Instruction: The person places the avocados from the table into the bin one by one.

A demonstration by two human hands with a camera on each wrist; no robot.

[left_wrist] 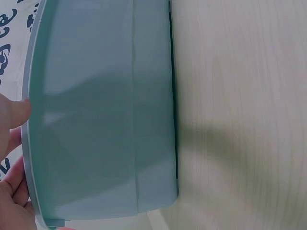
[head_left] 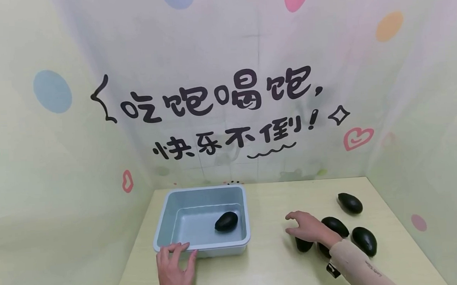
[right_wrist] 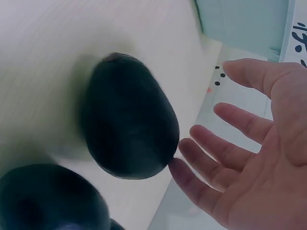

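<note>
A light blue plastic tub stands at the left of the table, with one dark avocado lying inside it. My left hand holds the tub's near rim, thumb outside and fingers over the edge; the left wrist view shows the thumb against the rim. To the right, my right hand hovers over a dark avocado, partly hiding it. In the right wrist view its fingers are spread and relaxed beside an avocado, holding nothing.
More avocados lie on the right: one at the back, one behind the wrist, one beside the sleeve, and another partly covered by the forearm. A printed cloth backdrop encloses the pale wooden table.
</note>
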